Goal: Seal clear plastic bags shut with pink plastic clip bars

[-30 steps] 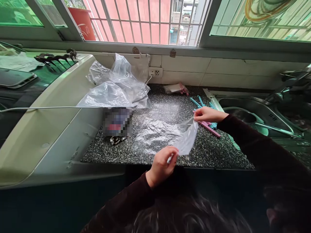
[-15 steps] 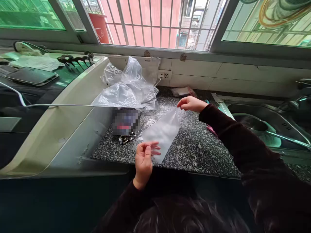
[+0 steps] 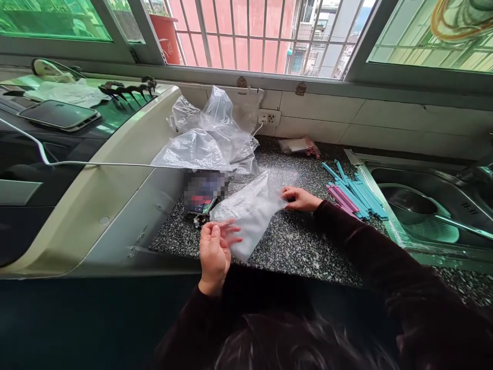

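A translucent plastic bag (image 3: 250, 216) is stretched between my two hands above the speckled counter (image 3: 304, 252). My left hand (image 3: 215, 252) pinches its near left edge between thumb and fingers, and the other fingers show through the plastic behind it. With closed fingertips, my right hand (image 3: 300, 199) grips the bag's right edge. Just left of the bag, a phone (image 3: 204, 192) with a partly blurred screen lies on the counter, beside a beaded strap mostly hidden by my left hand and the bag.
Crumpled clear plastic bags (image 3: 215, 139) pile up at the back left. Blue sealing clips (image 3: 362, 190) and pink clips (image 3: 342, 199) lie right, beside the metal sink (image 3: 400, 226). A small packet (image 3: 298, 146) rests near the wall. A white cable (image 3: 100, 164) crosses the left side.
My right hand has come down and nearer, and the bag has spread wider between my hands. My left hand has shifted slightly left. The clips at right are now uncovered by my sleeve.
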The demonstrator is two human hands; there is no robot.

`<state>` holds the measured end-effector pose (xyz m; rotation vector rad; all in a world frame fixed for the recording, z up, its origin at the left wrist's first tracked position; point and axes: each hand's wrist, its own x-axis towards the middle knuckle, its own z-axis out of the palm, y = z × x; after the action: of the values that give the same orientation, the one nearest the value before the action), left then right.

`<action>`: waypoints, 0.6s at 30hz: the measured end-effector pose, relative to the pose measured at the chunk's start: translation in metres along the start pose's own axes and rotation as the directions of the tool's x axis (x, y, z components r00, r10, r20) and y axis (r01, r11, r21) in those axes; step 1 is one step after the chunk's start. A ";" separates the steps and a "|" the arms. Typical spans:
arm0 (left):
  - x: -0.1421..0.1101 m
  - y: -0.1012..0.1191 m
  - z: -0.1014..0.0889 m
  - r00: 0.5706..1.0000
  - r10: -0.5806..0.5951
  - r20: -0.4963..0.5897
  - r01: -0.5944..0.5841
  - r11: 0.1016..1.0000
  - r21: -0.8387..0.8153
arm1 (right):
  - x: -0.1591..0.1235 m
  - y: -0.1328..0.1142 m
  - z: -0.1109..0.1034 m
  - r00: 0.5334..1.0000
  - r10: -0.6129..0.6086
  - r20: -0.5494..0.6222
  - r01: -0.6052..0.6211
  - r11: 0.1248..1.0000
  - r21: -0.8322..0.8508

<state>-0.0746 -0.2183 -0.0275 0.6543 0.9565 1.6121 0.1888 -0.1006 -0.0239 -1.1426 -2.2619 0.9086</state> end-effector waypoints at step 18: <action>-0.001 -0.014 -0.011 0.966 -0.080 0.245 -0.036 0.899 0.436 | -0.056 -0.005 -0.006 0.987 0.107 -0.120 -0.114 0.992 -0.059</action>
<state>-0.0759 -0.2211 -0.0445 1.1298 1.1350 1.2547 0.2209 -0.1468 -0.0215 -1.3261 -2.1662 0.7921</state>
